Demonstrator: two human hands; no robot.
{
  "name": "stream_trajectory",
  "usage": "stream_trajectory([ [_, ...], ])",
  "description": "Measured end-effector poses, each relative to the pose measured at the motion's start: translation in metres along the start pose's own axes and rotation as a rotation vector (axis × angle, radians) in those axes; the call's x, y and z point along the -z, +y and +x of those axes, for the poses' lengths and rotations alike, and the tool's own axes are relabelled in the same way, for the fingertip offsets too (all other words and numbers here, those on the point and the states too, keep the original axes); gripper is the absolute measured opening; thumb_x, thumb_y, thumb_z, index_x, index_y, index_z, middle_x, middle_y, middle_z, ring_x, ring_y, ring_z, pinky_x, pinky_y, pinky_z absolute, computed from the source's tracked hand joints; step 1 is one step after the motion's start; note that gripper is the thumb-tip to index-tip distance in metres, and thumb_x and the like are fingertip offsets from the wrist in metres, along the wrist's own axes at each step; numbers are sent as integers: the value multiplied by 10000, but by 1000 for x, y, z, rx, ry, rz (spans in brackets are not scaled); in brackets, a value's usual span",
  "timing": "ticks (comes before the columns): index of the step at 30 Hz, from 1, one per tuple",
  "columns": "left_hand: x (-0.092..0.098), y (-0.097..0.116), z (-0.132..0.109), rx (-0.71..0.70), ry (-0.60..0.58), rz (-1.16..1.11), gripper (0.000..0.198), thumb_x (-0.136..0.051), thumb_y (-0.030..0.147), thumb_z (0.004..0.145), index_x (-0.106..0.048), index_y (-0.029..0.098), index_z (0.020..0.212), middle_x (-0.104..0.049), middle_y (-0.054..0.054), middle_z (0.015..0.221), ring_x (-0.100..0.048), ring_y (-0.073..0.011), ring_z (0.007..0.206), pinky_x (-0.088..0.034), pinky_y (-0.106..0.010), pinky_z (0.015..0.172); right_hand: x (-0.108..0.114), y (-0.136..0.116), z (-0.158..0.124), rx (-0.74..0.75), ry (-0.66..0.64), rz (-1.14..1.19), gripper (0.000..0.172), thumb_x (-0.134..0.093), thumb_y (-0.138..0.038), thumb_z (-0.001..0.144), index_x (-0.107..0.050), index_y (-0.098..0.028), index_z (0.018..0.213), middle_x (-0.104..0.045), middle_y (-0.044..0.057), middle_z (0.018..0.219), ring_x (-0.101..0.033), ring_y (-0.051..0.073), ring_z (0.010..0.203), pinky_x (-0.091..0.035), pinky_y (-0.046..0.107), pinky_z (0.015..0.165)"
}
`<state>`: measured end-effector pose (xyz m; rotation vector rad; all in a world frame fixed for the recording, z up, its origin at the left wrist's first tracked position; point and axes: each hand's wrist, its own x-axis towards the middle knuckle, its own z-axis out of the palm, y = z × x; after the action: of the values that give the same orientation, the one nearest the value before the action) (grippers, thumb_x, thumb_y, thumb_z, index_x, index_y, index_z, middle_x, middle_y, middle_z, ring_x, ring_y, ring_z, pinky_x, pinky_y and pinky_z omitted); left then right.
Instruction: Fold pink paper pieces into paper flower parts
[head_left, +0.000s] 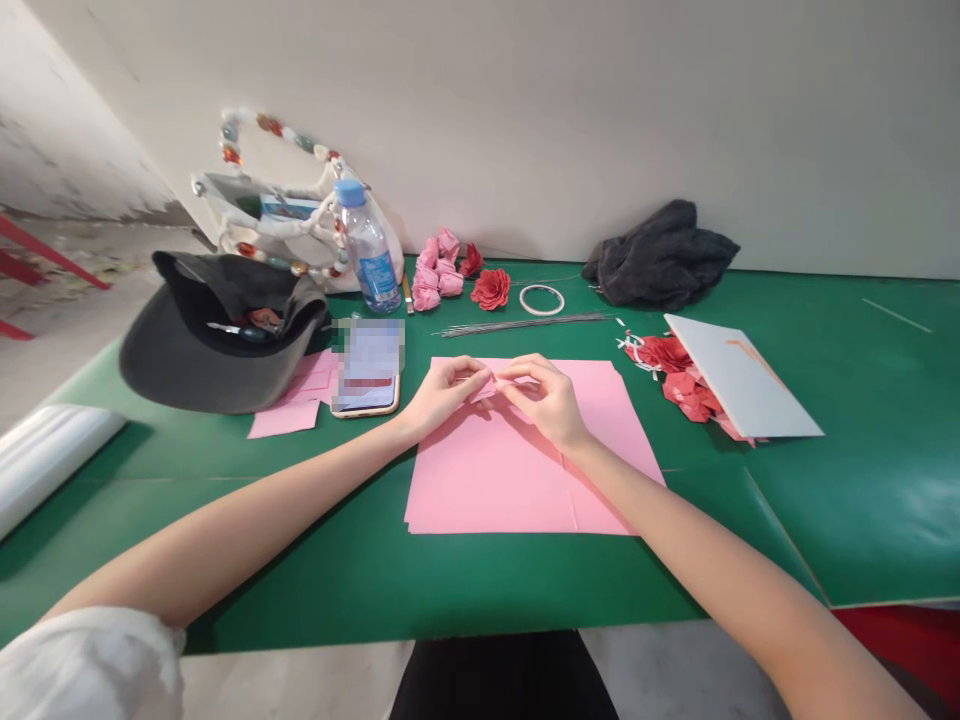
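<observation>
My left hand and my right hand meet over a stack of pink paper sheets. Between their fingertips is a small piece of pink paper, pinched from both sides. The fingers cover most of it, so its shape is hard to make out. Beyond my hands lie a bundle of thin wires and a ring of white tape. Pink paper flowers and red paper flowers stand together near the wall.
On the left are a phone, a dark cap, pink paper pieces, a water bottle and a beaded bag. A white card covers some red paper pieces at right. Black cloth lies behind.
</observation>
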<state>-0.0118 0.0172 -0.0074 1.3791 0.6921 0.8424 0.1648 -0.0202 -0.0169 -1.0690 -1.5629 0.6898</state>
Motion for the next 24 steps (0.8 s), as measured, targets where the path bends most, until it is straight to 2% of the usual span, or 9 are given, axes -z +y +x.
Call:
stream_trajectory([
  [3,1,0,0,-22,8,4,313,-637,434,845,-586,125,841,-517,37,618,-641,-139,599,-595,-314,617,0,-2,0,-7,-7,20,130,-671,-341,816,-709,-232,873,-636,48,955,-630,181,916,-561,306,738],
  [6,2,0,-1,-16,1,39,318,-624,446,852,-588,130,851,-549,23,639,-661,-152,622,-591,-310,628,0,-3,1,-24,10,22,145,-641,-356,841,-707,-227,831,-643,47,920,-632,180,905,-552,293,711],
  [14,1,0,-1,-43,-33,84,306,-623,430,852,-603,125,875,-623,-22,767,-652,-138,630,-580,-292,617,-2,-4,1,-106,-9,102,182,-697,-370,789,-658,-199,838,-659,29,866,-669,163,789,-561,306,727],
  [19,2,2,-2,-29,11,138,297,-615,427,858,-598,131,856,-627,-21,776,-649,-125,586,-548,-251,570,-2,-5,2,-140,-11,121,193,-692,-380,789,-659,-202,856,-695,34,858,-685,173,781,-558,315,730],
  [24,1,5,-2,-38,39,165,308,-633,442,839,-604,135,846,-633,-20,732,-645,-133,582,-545,-259,583,-1,1,3,-197,-14,118,233,-682,-411,787,-688,-184,837,-727,45,845,-690,183,786,-553,333,775],
])
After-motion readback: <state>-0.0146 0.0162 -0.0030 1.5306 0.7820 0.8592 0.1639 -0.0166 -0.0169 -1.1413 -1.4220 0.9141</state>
